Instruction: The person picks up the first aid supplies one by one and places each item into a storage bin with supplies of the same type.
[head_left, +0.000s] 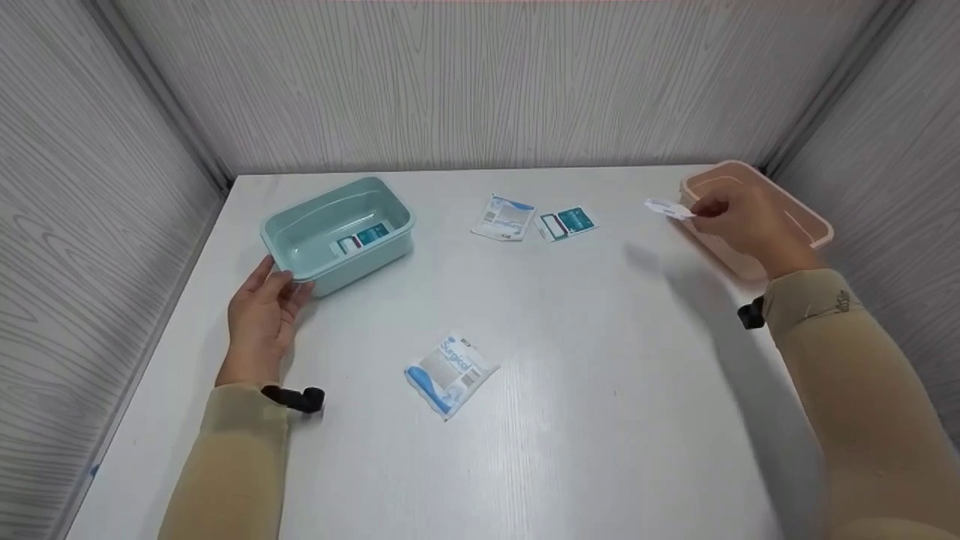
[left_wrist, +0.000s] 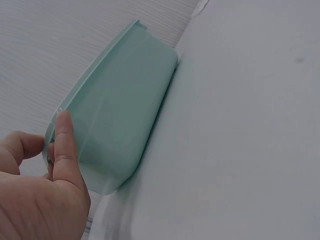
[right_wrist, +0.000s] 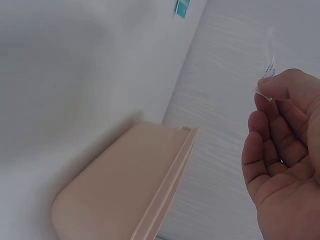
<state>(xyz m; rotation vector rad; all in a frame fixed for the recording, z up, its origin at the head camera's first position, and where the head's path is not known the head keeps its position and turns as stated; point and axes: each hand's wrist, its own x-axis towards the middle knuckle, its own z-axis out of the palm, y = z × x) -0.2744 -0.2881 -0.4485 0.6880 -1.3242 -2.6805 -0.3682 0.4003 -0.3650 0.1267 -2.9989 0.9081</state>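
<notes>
My left hand (head_left: 262, 319) pinches the near-left rim of a mint-green plastic box (head_left: 364, 262), with the thumb and fingers at its corner. A small teal and white packet (head_left: 360, 238) lies inside that box. In the left wrist view the green box (left_wrist: 120, 100) appears side-on, its base on the table. Over a pink plastic box (head_left: 814, 225) at the right, my right hand (head_left: 739, 221) pinches a small white packet (head_left: 670, 209) between thumb and index finger. The right wrist view shows the packet (right_wrist: 269, 72) nearly edge-on; its print is too small to read.
A white and blue packet (head_left: 451, 375) printed "Surgical" lies mid-table. Farther back, a similar packet (head_left: 504, 218) lies beside a teal and white packet (head_left: 567, 224). Grey wood-grain panels (head_left: 465, 82) enclose the white table (head_left: 570, 435) at the back and sides.
</notes>
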